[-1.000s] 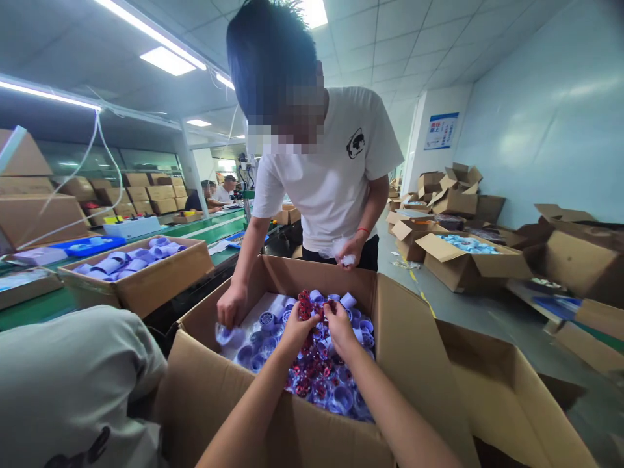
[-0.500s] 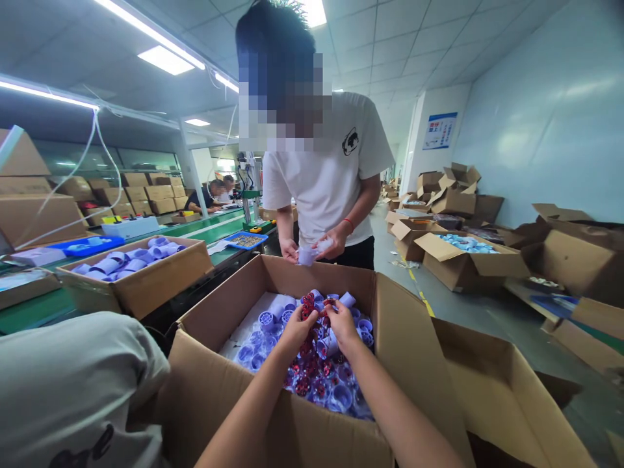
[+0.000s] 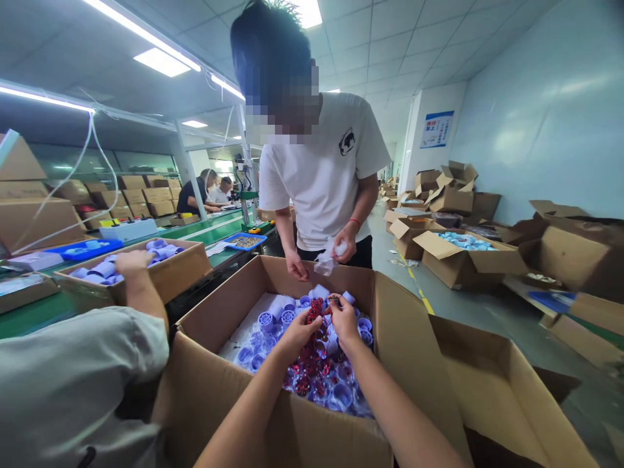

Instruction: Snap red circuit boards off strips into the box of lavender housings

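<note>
My left hand point(image 3: 298, 335) is closed on shiny red parts point(image 3: 316, 307) that look like a cluster of small pieces. Close beside it, my right hand point(image 3: 344, 322) pinches a small dark-and-red part point(image 3: 335, 300) between thumb and fingers. Both hands are over an open cardboard box point(image 3: 207, 354) holding many purple plastic cylinders point(image 3: 266, 320), some with spoked ends. More red pieces point(image 3: 303, 385) lie among the cylinders below my hands. The exact kind of red part is too small to tell.
Opposite me stands a co-worker point(image 3: 322, 188) holding crumpled translucent plastic point(image 3: 325, 260). At left, another person's arm point(image 3: 143, 286) reaches into a box point(image 3: 175, 270) of purple cylinders. An open box point(image 3: 517, 383) stands at right; more boxes point(image 3: 468, 260) line the aisle.
My hands have shifted slightly, still close together. The co-worker opposite no longer holds the purple piece and their hands are apart. At left, an arm has reached into the box of cylinders.
</note>
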Available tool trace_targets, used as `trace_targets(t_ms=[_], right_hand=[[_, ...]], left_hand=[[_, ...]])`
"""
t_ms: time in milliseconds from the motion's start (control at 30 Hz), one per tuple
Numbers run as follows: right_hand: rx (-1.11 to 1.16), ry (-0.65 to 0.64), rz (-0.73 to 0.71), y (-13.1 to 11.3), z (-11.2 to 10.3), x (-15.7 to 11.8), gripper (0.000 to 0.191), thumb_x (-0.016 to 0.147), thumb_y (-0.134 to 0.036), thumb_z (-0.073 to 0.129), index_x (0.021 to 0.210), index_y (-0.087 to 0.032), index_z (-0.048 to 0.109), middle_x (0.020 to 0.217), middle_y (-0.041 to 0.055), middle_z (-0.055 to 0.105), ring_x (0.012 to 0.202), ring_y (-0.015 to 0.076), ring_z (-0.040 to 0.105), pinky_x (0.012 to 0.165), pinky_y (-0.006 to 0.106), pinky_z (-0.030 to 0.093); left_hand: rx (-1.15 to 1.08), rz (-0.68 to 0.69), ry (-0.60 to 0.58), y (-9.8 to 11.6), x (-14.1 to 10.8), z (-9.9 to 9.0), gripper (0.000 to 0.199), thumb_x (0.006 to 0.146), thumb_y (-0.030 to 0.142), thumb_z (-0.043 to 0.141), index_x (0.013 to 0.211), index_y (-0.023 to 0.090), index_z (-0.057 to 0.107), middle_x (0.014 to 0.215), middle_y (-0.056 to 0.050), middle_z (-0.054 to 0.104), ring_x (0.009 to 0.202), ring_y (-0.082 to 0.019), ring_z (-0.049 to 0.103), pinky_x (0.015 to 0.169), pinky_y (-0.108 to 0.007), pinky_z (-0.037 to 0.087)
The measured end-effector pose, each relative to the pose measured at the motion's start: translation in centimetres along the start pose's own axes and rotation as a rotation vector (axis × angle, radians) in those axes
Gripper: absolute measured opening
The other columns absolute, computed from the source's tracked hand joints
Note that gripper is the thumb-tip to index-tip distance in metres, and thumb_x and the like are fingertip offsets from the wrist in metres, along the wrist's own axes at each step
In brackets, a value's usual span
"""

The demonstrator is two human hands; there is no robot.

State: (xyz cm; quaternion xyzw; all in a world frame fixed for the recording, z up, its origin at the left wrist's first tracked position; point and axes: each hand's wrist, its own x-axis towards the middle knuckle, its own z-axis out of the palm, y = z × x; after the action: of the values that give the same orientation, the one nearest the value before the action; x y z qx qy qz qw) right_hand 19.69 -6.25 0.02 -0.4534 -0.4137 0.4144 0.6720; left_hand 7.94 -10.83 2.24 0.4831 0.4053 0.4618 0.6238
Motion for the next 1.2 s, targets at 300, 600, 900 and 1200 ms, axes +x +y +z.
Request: trace_targets(t_ms=[300,600,900,1200], right_hand=[[0.068,-0.003,0.001,0.2,0.7,-0.1,0.032,0.056,-0.044,0.065,0.08,-0.023,0.068,0.076,0.0013,0.071,0.078,0.0211,0.063,0.074,0.033,0.047],[0.101,-0.11,0.114,0.0,0.9,-0.5,0.034,0.067,-0.055,0.061,0.069,-0.022,0.068,0.07,0.0018,0.069,0.076,0.0216,0.064,0.073,0.034,0.049],[0.202,-0.154,0.128,-0.5,1.3,-1.1,0.035,0.056,-0.054,0.072,0.071,-0.023,0.065,0.063,0.0014,0.067,0.068,0.0228,0.064,0.061,0.034,0.051],[0.277,0.015,0.078,-1.0,0.4,-0.2,0.037,0.054,-0.053,0.067,0.076,-0.025,0.055,0.047,-0.0073,0.06,0.046,0.0161,0.058,0.05,0.029,0.047]], left_hand=[[0.017,0.018,-0.013,0.2,-0.2,0.1,0.047,0.057,0.053,0.079,0.083,0.017,0.062,0.06,0.002,0.061,0.049,-0.012,0.058,0.046,-0.022,0.042],[-0.02,0.037,0.044,0.7,-0.3,0.4,0.04,0.062,0.045,0.078,0.089,0.019,0.063,0.07,0.001,0.065,0.06,-0.013,0.06,0.057,-0.023,0.046],[-0.005,0.022,0.024,0.3,0.0,0.1,0.056,0.058,0.05,0.079,0.101,0.019,0.061,0.076,-0.001,0.068,0.058,-0.013,0.06,0.056,-0.024,0.044],[0.125,-0.041,-0.074,-0.5,0.3,-0.7,0.049,0.058,0.044,0.08,0.095,0.017,0.063,0.075,0.0,0.064,0.063,-0.013,0.055,0.061,-0.025,0.041]])
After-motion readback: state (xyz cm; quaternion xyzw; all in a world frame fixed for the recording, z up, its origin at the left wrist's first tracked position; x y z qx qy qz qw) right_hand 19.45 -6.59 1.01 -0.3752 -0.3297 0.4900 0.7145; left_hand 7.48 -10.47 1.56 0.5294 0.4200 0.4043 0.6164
